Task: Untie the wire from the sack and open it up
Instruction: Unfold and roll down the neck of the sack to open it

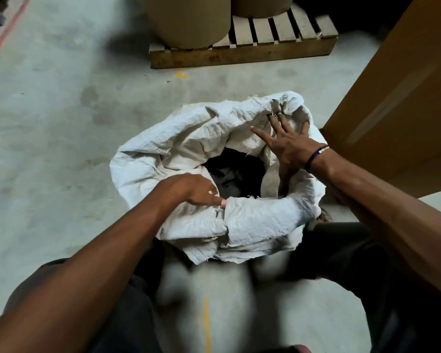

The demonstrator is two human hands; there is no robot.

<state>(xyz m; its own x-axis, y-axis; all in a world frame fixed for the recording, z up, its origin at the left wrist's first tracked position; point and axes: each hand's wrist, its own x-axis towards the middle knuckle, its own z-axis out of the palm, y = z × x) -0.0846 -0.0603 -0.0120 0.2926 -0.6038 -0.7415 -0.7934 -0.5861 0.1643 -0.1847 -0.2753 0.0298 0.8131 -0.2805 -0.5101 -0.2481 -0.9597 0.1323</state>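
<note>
Stood on the concrete floor near the pallet: white sack, mouth already agape. Right hand spread flat on far rim; left hand pinching near rim. Wire unseen. Likely to slump shut or tip if released.

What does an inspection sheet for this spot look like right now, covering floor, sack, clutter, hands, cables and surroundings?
Surface: bare grey concrete floor with faint stains and yellow paint marks.
Job's things: white woven sack stands with its mouth open and rim rolled outward; dark contents show inside. Wire: cannot tell; only a thin strand by the right fingers.
Clutter: nothing seen.
Hands: left hand grips the near rim; right hand, fingers spread, presses on the far rim and wears a wristband.
Cables: nothing seen.
Surroundings: wooden pallet carrying two brown drums; large brown box at the right.
</note>
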